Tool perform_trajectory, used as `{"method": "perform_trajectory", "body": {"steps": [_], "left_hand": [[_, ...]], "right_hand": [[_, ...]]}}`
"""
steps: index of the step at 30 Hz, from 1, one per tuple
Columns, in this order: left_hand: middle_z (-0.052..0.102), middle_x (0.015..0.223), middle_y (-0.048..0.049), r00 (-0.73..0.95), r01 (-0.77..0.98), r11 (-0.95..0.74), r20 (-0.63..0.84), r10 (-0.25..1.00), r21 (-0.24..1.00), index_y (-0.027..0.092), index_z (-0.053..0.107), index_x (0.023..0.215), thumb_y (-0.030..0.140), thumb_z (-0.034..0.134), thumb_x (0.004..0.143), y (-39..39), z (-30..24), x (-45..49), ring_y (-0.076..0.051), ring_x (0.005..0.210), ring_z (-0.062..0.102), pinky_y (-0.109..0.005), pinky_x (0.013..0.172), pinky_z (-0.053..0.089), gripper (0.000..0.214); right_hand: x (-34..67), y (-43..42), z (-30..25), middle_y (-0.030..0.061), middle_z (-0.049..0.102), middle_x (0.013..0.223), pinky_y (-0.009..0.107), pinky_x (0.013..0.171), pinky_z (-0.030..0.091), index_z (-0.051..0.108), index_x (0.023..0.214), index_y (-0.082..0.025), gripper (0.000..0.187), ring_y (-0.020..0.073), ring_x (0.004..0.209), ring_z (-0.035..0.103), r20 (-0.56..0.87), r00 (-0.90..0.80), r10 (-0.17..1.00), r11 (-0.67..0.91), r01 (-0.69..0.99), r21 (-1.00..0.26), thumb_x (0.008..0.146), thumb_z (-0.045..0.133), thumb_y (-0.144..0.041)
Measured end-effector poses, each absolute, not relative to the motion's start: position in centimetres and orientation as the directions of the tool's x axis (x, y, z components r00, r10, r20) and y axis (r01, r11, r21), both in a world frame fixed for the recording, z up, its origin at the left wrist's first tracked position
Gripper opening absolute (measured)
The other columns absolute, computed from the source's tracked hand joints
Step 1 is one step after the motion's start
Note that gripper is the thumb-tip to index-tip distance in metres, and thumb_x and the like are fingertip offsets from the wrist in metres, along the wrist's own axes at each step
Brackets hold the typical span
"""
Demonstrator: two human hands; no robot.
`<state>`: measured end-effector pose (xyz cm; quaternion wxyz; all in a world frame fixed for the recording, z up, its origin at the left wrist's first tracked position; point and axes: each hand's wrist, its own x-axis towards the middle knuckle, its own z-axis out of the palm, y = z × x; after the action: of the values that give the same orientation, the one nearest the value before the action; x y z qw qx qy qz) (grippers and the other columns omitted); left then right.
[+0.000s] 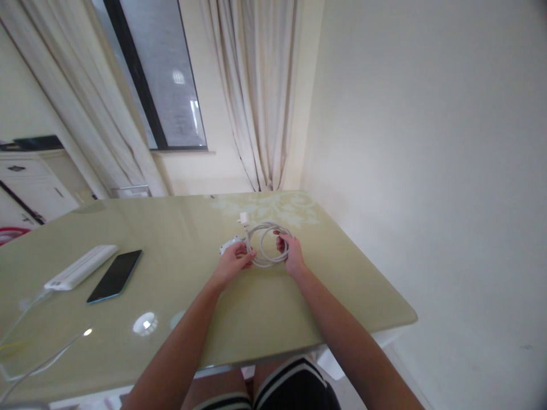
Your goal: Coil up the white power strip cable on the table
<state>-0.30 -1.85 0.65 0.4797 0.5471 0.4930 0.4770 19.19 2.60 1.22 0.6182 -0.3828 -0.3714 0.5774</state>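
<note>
A white cable is looped into a round coil above the table, held between my two hands. My left hand has its fingers closed on the coil's left side. On the right side, my right hand is wrapped round the loops, its fingers curled inward. A white plug sticks up at the coil's upper left, with its prongs pointing left. Just behind my left hand is a white block-like piece, partly covered by the fingers. Whether it is joined to the cable is hidden.
On the left of the glossy green table lie a dark phone and a long white power strip with its cord. A thin white cable runs near the front left. A wall borders the table's right side.
</note>
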Motion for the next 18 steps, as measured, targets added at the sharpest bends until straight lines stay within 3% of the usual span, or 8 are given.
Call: {"method": "perform_trajectory", "body": {"steps": [4,12,18], "left_hand": [[0.07,0.072,-0.0021,-0.02,0.275,-0.126,0.136,0.99,0.953,0.02,0.062,0.103,0.059,0.072,0.079,-1.4,-0.3,-0.3,-0.019,0.05,0.065,-0.031,0.053,0.05,0.047],[0.053,0.058,0.0042,-0.159,0.646,-0.169,0.347,0.924,0.744,0.019,0.064,0.104,0.047,0.06,0.084,-0.9,-0.2,-1.5,-0.02,0.057,0.055,-0.031,0.059,0.038,0.035],[0.056,0.067,0.0018,-0.14,0.677,-0.212,0.405,0.904,0.705,0.018,0.069,0.11,0.043,0.057,0.087,-1.0,-0.3,-1.4,-0.019,0.062,0.053,-0.031,0.063,0.041,0.036]], "right_hand": [[19.1,2.3,1.4,-0.0005,0.064,0.073,0.023,0.06,0.041,0.072,0.091,-0.018,0.03,0.0109,0.063,0.055,0.119,0.053,0.992,0.129,-0.306,-0.943,0.072,0.067,-0.04],[18.6,1.2,1.6,-0.0005,0.064,0.071,0.025,0.063,0.047,0.065,0.09,-0.018,0.033,0.0118,0.063,0.057,0.222,-0.055,0.974,0.21,-0.163,-0.964,0.08,0.071,-0.048],[18.4,0.8,1.9,-0.0025,0.061,0.063,0.024,0.057,0.046,0.058,0.08,-0.02,0.046,0.0115,0.056,0.056,0.209,-0.074,0.975,0.196,-0.152,-0.969,0.078,0.075,-0.062]]}}
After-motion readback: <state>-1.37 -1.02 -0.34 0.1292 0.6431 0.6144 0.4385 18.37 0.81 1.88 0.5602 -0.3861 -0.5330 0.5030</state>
